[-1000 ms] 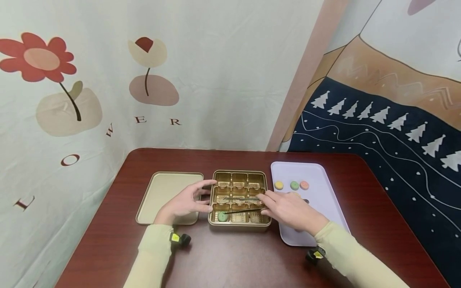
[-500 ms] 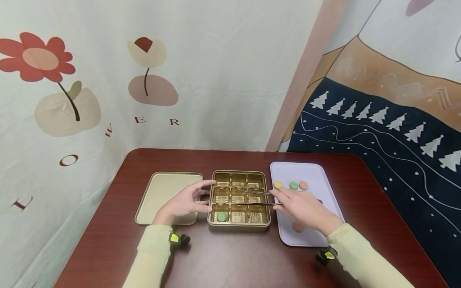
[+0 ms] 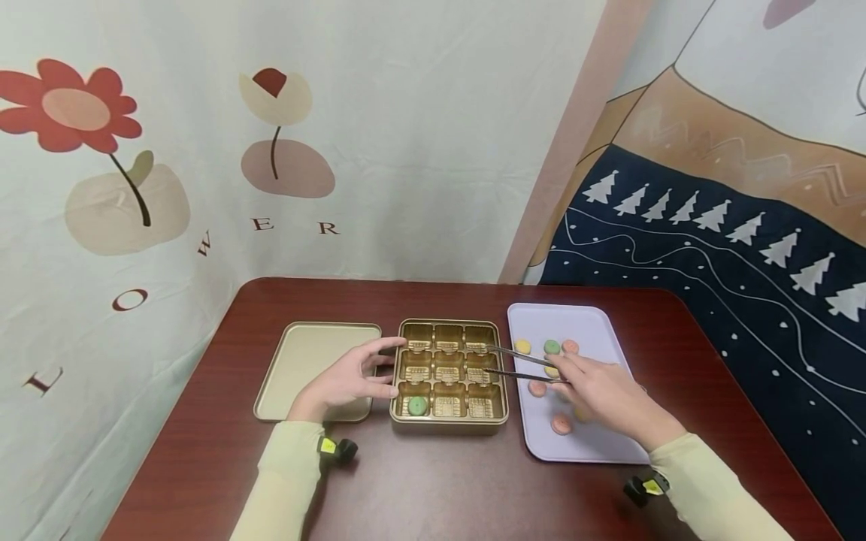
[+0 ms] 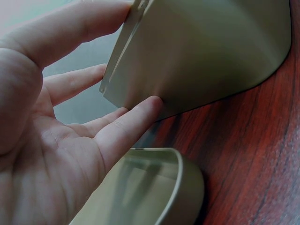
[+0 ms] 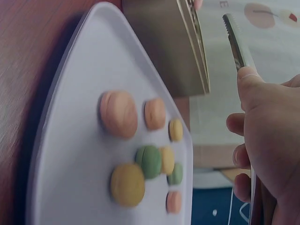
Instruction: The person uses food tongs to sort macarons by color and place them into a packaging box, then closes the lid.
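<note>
Holding empty, parted tongs [image 3: 534, 360] in my right hand [image 3: 612, 398], I'm likely between transfers; a green cookie [image 3: 417, 406] sits near-left in the box [image 3: 449, 429]. Left wrist: my left hand [image 4: 56, 145], splayed, touches it. Right wrist: cookies [image 5: 119, 115] on the tray [image 5: 70, 140] likely need pinching next.

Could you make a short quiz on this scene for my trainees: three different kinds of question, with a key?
1. Multiple choice. In the head view, which compartment of the gold tin holds the green macaron?
A) far row, right
B) middle row, centre
C) near row, left

2. True or false? The tongs in the right hand are gripping a macaron.

3. Short answer. Which three colours are the macarons on the lavender tray?

Key
1. C
2. False: the tips stand apart with nothing between them.
3. Pink, yellow and green.
</note>
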A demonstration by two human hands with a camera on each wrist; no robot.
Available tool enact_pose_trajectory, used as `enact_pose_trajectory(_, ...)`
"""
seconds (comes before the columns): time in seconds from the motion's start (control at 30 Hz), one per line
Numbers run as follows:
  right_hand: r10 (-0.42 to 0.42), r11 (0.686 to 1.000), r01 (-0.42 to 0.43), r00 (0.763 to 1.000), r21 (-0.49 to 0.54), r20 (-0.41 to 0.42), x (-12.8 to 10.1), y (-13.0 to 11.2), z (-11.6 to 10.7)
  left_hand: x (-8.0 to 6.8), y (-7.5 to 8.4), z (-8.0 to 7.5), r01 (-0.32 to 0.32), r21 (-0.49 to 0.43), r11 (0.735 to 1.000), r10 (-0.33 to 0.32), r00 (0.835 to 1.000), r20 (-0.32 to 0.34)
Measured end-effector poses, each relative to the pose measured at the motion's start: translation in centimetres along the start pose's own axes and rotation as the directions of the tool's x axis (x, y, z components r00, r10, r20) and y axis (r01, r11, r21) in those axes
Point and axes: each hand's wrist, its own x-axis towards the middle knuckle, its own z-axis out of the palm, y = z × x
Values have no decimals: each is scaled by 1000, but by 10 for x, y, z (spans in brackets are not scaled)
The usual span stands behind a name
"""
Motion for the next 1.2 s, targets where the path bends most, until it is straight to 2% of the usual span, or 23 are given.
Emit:
enact_pose_trajectory(0.3,83,996,-83,996,-18,12,-22,18,-2,0,0,0,-2,4,1000,2,1000,-3)
enact_pose_trajectory(0.6,173,985,-173,983,3,59,-33,30,5,-1,0,0,-7,-8,1000,7,1000,-5)
enact_pose_trajectory(0.9,253,967,-254,963,3,94,-41,41,8,0,1,1,0,-5,1000,0,1000,-4)
enact_pose_trajectory(1.2,331,943,-333,932,-9,145,-45,50,12,-1,1,1,1,-6,1000,-1,1000,-3)
